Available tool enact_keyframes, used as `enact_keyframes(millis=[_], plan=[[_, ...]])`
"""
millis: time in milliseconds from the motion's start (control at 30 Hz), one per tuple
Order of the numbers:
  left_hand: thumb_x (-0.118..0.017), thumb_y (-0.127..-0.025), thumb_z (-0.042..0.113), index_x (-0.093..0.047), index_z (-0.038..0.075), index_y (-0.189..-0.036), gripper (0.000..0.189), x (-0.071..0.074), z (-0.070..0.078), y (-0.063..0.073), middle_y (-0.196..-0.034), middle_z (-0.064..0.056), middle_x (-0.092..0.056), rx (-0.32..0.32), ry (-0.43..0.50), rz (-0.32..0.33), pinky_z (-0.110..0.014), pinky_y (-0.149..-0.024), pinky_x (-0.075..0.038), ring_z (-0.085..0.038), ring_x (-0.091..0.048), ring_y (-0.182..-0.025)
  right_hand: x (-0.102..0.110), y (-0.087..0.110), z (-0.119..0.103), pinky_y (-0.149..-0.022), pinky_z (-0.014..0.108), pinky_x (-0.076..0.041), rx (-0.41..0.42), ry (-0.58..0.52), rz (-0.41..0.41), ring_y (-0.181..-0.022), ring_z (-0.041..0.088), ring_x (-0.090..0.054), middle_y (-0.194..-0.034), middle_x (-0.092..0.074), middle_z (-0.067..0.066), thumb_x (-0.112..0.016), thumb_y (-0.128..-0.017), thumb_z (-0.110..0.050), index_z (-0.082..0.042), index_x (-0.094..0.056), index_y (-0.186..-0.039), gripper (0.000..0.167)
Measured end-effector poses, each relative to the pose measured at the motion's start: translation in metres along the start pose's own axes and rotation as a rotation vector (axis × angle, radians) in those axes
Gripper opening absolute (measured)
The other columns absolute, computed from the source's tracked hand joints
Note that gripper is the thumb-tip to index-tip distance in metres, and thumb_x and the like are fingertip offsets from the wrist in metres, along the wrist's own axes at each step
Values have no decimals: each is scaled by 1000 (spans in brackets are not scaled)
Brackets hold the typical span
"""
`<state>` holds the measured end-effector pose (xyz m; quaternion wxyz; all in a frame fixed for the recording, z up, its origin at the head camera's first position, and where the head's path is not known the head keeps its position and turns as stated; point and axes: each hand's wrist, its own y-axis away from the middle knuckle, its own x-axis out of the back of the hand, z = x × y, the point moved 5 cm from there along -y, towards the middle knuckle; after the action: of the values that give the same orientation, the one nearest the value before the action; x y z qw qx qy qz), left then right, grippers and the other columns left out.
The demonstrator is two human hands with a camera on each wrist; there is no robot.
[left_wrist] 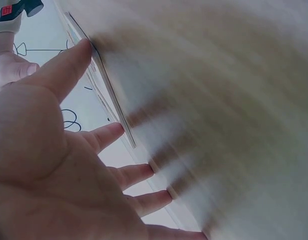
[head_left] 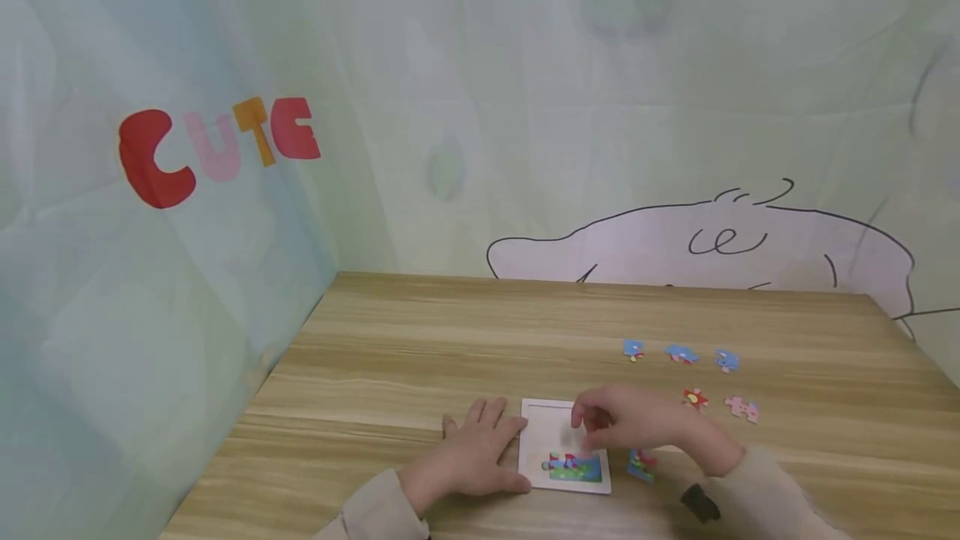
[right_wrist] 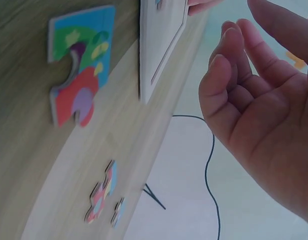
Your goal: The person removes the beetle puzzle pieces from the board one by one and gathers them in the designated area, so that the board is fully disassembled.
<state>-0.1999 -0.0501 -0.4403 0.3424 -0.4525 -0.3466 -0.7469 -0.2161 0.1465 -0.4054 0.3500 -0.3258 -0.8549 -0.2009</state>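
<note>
A white puzzle tray (head_left: pixel 527 440) lies on the table, with joined pieces (head_left: pixel 581 470) of a green and blue picture along its near side. My left hand (head_left: pixel 476 452) rests flat with fingers spread, its thumb and index finger touching the tray's left edge; the left wrist view shows this palm (left_wrist: pixel 48 150) from below. Above the tray's right part hovers my right hand (head_left: pixel 637 419), fingers loosely bent. Nothing shows between those fingers (right_wrist: pixel 219 82) and the thumb in the right wrist view. A loose puzzle piece (head_left: pixel 641 467), green, blue and red, lies just right of the tray.
Farther right lie more loose pieces: a back row with a blue piece (head_left: pixel 681 353), then a red piece (head_left: pixel 695 398) and a pink piece (head_left: pixel 742 408). A small dark object (head_left: pixel 701 503) shows beside the right sleeve. A printed curtain (head_left: pixel 420 107) stands behind the wooden table (head_left: pixel 420 323).
</note>
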Motion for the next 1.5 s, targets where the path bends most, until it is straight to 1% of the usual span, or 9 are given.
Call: enact_keyframes(millis=[133, 267, 467, 700, 967, 1200, 1500], plan=[[-71, -77, 57, -48, 18, -139, 77, -1, 0, -1, -152, -19, -32, -1, -6, 2, -81, -94, -19, -47, -25, -138, -5, -6, -3, -60, 20, -44, 19, -25, -11, -66, 0, -48, -75, -53, -13, -71, -86, -14, -12, -63, -98, 14], [-70, -77, 59, -48, 19, -140, 78, -2, -1, -1, -152, -19, -32, -1, -11, 1, -81, -94, -19, -47, -25, -138, -10, -11, -5, -61, 20, -45, 7, -48, -25, -69, 1, -50, -79, -55, -11, -72, -83, -11, -12, -63, -99, 18], [-70, -77, 58, -48, 18, -139, 78, -1, 0, -1, -151, -19, -32, -1, -13, 0, -80, -94, -20, -47, -26, -138, -17, -15, -10, -65, 21, -47, -3, -62, -43, -73, 2, -53, -84, -58, -6, -75, -80, -9, -12, -63, -100, 23], [-70, -77, 58, -48, 18, -140, 77, 0, 1, -1, -152, -19, -32, 3, -14, -13, -80, -94, -20, -47, -26, -138, -25, -18, -10, -69, 21, -47, -32, -80, -71, -75, 3, -54, -87, -59, -8, -75, -79, -4, -12, -64, -102, 27], [-70, -78, 57, -48, 18, -140, 77, 0, 1, -1, -151, -19, -32, -4, -11, -11, -81, -94, -20, -47, -25, -138, -31, -17, -11, -70, 20, -45, -33, -46, -67, -75, 2, -52, -85, -57, -10, -80, -74, -5, -15, -64, -99, 32], [-70, -77, 57, -48, 18, -140, 77, 0, 0, 0, -152, -19, -31, -1, -4, -14, -81, -94, -19, -48, -25, -138, -35, -18, -10, -68, 19, -45, -12, 0, -66, -70, 1, -50, -85, -54, -10, -81, -72, -2, -16, -64, -99, 35], [-69, -79, 57, -47, 17, -141, 77, 0, 0, -1, -152, -21, -31, -11, -7, -14, -81, -93, -20, -49, -25, -138, -36, -20, -10, -68, 18, -46, 10, 13, -69, -70, 0, -50, -82, -53, -10, -81, -71, -1, -13, -64, -98, 34]])
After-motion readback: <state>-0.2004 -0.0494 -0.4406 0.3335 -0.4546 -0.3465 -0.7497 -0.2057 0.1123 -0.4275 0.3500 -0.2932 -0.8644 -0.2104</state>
